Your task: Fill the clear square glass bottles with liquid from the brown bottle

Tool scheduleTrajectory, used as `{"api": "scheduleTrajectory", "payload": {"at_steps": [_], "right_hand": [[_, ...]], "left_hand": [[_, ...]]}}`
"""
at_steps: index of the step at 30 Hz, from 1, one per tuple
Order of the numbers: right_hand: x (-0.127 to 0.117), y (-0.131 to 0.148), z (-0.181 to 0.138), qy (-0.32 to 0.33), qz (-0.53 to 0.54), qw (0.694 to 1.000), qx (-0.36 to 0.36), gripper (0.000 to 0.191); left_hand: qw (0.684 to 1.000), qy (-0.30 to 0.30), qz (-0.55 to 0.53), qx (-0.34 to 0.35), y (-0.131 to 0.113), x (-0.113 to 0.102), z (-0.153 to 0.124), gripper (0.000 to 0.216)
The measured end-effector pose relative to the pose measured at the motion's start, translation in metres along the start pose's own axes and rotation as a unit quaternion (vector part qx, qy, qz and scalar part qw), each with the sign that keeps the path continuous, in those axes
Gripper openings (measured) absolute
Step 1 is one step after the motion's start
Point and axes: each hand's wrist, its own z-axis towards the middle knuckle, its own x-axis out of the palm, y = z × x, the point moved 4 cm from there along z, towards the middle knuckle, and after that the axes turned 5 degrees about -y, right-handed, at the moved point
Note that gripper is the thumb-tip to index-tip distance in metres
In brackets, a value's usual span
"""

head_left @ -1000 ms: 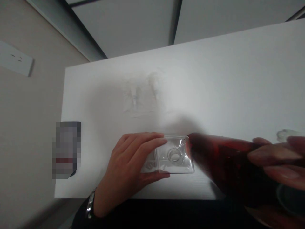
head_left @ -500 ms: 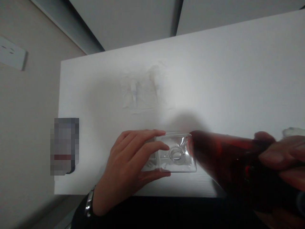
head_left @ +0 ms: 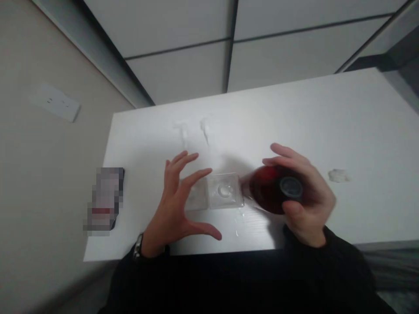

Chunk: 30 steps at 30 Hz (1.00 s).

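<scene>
A dark red translucent bottle [head_left: 267, 194] with a round greyish top stands roughly upright, seen from above. My right hand [head_left: 312, 192] is wrapped around its right side, fingers behind and thumb in front. To the left of the bottle lies a clear plastic tray [head_left: 225, 200] with two square sections, the right one having a round raised ring. My left hand [head_left: 175, 203] hovers over the tray's left section, thumb and fingers spread wide with nothing between them. It hides part of that section. Small shiny spots, perhaps drops, lie on the table by the tray's right front corner.
Two small whitish items [head_left: 205, 131], blurred, lie behind the tray on the white table [head_left: 343, 131]. A crumpled white piece [head_left: 339, 175] is at the right. A blurred-out phone-like object [head_left: 106, 198] lies near the left edge. A wall socket [head_left: 60, 102] is at the left.
The bottle has gone from tilted, with one end at the tray, to roughly upright. My left hand has let go of the tray and spread its fingers. The view has pulled back.
</scene>
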Motion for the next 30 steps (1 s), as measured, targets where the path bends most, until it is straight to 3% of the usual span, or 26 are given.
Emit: {"api": "scheduleTrajectory", "payload": {"at_steps": [2, 5, 6, 9, 14, 18, 22, 26, 30], "right_hand": [[0.000, -0.005, 0.001, -0.050, 0.067, 0.996, 0.019, 0.074], [-0.005, -0.019, -0.002, -0.109, 0.162, 0.973, 0.122, 0.070], [-0.007, -0.023, -0.002, -0.134, 0.177, 0.966, 0.136, 0.067], [-0.007, -0.037, 0.000, -0.166, 0.190, 0.954, 0.164, 0.063], [-0.006, -0.060, 0.002, -0.194, 0.211, 0.934, 0.212, 0.071], [-0.009, -0.074, 0.002, -0.212, 0.211, 0.926, 0.231, 0.067], [-0.010, -0.078, 0.001, -0.223, 0.213, 0.924, 0.225, 0.062], [-0.010, -0.079, 0.001, -0.226, 0.208, 0.925, 0.225, 0.057], [-0.011, -0.079, 0.001, -0.226, 0.198, 0.926, 0.228, 0.050]], "left_hand": [[0.997, -0.068, -0.023, -0.010, 0.007, -0.011, -0.001, 0.085], [0.984, -0.163, 0.001, -0.067, 0.036, -0.027, 0.007, 0.054], [0.983, -0.162, 0.012, -0.090, 0.050, -0.029, 0.014, 0.051], [0.982, -0.052, 0.086, -0.163, 0.094, -0.021, 0.045, 0.051], [0.981, 0.031, 0.143, -0.128, 0.127, 0.000, 0.097, 0.047], [0.976, 0.111, 0.165, -0.087, 0.132, 0.015, 0.111, 0.027], [0.972, 0.131, 0.180, -0.072, 0.132, 0.014, 0.112, 0.030], [0.978, 0.091, 0.175, -0.069, 0.116, -0.012, 0.107, 0.034], [0.987, 0.039, 0.151, -0.044, 0.077, -0.052, 0.084, 0.043]]}}
